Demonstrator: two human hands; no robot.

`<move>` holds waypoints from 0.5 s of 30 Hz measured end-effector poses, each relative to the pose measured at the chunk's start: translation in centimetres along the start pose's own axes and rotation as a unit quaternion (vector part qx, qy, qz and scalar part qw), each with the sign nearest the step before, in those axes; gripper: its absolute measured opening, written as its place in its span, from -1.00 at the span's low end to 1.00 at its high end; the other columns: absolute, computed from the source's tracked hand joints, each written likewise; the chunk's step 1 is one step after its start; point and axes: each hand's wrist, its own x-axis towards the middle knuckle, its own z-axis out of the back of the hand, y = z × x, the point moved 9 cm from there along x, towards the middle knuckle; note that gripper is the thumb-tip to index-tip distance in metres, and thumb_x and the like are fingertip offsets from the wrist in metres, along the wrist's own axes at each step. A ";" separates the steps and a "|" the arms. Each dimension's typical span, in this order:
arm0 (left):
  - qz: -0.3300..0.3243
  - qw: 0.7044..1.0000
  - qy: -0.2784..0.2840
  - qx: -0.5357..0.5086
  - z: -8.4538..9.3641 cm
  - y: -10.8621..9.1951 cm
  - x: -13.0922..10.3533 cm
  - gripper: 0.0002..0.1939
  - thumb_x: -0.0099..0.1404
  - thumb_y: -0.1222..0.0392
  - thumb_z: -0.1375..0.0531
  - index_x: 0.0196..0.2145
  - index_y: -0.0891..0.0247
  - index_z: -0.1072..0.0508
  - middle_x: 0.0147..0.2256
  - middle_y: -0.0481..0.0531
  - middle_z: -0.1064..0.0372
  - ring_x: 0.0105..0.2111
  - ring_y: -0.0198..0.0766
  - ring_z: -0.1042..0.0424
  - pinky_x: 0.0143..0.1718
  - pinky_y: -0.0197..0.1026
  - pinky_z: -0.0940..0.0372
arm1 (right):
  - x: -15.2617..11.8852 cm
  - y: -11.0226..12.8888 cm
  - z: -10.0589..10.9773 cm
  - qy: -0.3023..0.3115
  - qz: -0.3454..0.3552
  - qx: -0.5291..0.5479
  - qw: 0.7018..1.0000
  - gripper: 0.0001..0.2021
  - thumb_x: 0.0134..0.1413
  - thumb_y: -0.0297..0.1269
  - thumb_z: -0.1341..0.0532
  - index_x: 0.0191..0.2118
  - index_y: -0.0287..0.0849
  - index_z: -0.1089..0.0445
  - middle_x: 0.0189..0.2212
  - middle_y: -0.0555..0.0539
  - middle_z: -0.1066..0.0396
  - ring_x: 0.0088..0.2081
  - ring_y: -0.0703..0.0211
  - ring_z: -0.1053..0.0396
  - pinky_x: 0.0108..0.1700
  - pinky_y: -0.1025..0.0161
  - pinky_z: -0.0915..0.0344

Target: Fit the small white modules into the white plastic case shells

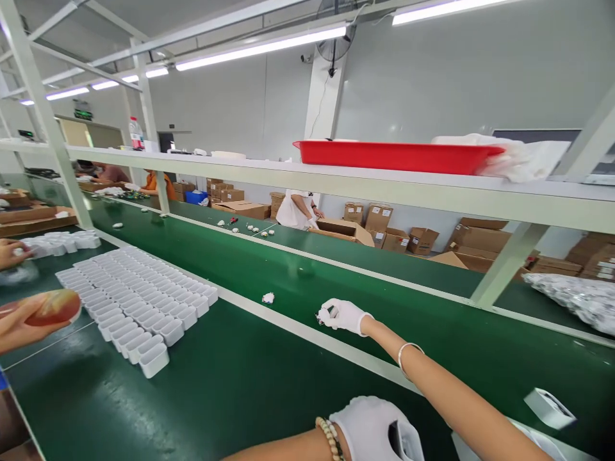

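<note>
My right hand [343, 317], in a white glove, reaches over the green conveyor belt [408, 304]. Its fingers are closed round a small part [320, 315] that is mostly hidden by the fingertips. At the bottom edge, my left hand [372, 426], also gloved, is wrapped round a white plastic housing [410, 442] with a dark opening; the frame cuts off part of it. Another small white part [268, 298] lies on the belt, left of my right hand. A white housing [550, 408] rests at the lower right.
Rows of white cups [154, 358] stand on the left of the green table [206, 384]. At the left edge, another person's hand holds a mango-like fruit [55, 307]. Overhead, a shelf [384, 182] bears a red tray [394, 157]. A person stands by an open carton [343, 230] beyond the belt.
</note>
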 end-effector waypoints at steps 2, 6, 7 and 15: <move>0.022 0.998 -0.033 -0.039 1.8 -1.0 -1.3 -0.72 -0.06 -0.02 -0.42 -0.43 0.17 -0.53 -0.43 -0.14 -0.49 -0.38 -0.24 -0.48 -0.32 -0.27 -0.35 | -2.8 0.5 1.4 -0.012 0.017 0.056 0.998 -0.76 0.15 -0.25 -0.31 -0.11 -0.25 -0.36 -0.33 -0.03 -0.49 -0.40 0.23 -0.46 -0.33 0.20 -0.45; 0.003 0.988 -0.133 -0.082 5.8 -4.0 -3.2 -0.80 -0.01 0.22 -0.37 -0.40 0.26 -0.48 -0.43 -0.11 -0.45 -0.41 -0.31 -0.41 -0.26 -0.27 -0.34 | -11.2 2.5 5.1 -0.061 0.076 0.161 0.982 -0.49 -0.17 -0.09 -0.45 -0.15 -0.19 -0.29 -0.28 -0.15 -0.54 -0.30 0.06 -0.52 -0.28 0.09 -0.48; -0.003 0.985 -0.162 -0.068 6.9 -4.9 -3.8 -0.79 -0.02 0.26 -0.36 -0.37 0.27 -0.48 -0.42 -0.10 -0.44 -0.41 -0.32 -0.39 -0.26 -0.26 -0.34 | -13.7 2.9 5.7 -0.078 0.089 0.178 0.977 -0.46 -0.22 -0.06 -0.46 -0.15 -0.17 -0.28 -0.27 -0.16 -0.55 -0.26 0.02 -0.53 -0.26 0.07 -0.49; -0.112 0.960 -0.231 0.111 11.6 -12.9 -9.6 -0.56 0.10 0.38 -0.26 -0.05 0.09 -0.50 -0.15 0.02 -0.43 -0.18 -0.17 -0.45 -0.08 -0.11 -0.39 | -27.7 8.3 6.1 -0.279 0.163 0.019 0.946 -0.82 0.08 -0.27 -0.23 -0.15 -0.08 -0.37 -0.52 0.04 -0.50 -0.50 0.19 -0.44 -0.36 0.18 -0.45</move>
